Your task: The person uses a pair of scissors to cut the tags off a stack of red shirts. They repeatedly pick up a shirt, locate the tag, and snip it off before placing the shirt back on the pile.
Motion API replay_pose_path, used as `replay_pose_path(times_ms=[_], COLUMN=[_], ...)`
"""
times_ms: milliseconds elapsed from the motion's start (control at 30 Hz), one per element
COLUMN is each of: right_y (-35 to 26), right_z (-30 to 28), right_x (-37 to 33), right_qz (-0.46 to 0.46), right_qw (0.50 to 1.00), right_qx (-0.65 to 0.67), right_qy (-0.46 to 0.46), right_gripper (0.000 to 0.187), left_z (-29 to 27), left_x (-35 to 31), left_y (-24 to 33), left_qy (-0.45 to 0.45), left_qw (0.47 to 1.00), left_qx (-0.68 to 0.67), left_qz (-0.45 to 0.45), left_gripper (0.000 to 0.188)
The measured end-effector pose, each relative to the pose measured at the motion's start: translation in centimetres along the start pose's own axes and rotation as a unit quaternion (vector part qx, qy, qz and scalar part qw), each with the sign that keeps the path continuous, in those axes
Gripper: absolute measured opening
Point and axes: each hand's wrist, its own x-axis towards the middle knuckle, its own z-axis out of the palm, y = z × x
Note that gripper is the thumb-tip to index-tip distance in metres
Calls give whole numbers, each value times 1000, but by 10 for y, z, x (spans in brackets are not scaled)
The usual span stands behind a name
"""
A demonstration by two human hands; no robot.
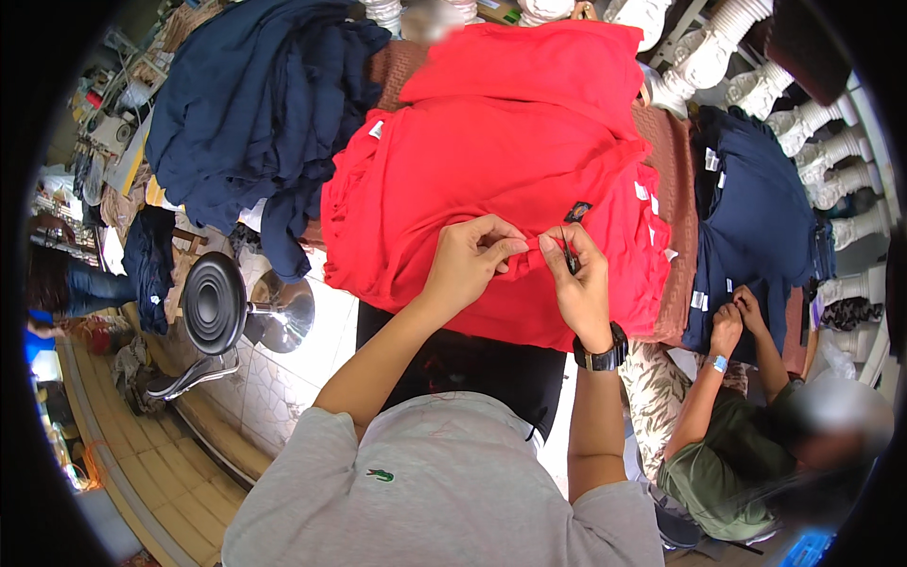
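Note:
A stack of red garments (pixel 491 142) is spread in front of me, with white tags along its right edge. My left hand (pixel 469 262) is closed, thumb and fingers pinching a fold of the top red garment. Close beside it, my right hand (pixel 583 288) is closed around small dark thread snips (pixel 569 253), its thumb and forefinger meeting at the fabric near the left fingertips. Whether a thread lies between the fingertips is too small to tell. Just beyond the right fingers rests a small dark label (pixel 577 212) on the red cloth.
Navy garments (pixel 255 113) are heaped at the left, and more navy garments (pixel 756 208) lie at the right. There a co-worker's hands (pixel 735 317) handle the cloth. A round black stool (pixel 215 302) stands to my left. White balusters (pixel 709 47) line the far right.

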Motion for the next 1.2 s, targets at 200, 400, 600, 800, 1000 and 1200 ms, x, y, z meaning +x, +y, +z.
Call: replay_pose_path(times_ms=[200,400,600,800,1000,1200], right_y=[2,5,2,13,-37,-12], right_z=[2,4,3,6,14,26], right_x=[-3,-6,-7,-11,-43,-53], right_qz=[60,47,80,-33,92,215], right_qw=[998,997,996,992,994,974], right_qx=[16,34,22,-44,60,73], right_qy=[23,41,32,110,10,-13], right_gripper=[14,13,12,13,41,56], left_z=[4,14,14,14,17,19], left_x=[2,-8,-4,-3,-5,-8], left_y=[-16,-5,-17,-21,-32,-32], left_qy=[-26,-15,8,3,-16,-23], left_qw=[991,998,998,1000,997,998], left_qx=[-124,28,-53,21,-76,-46], left_qz=[-42,56,43,7,24,39], left_gripper=[14,30,17,13,14,13])
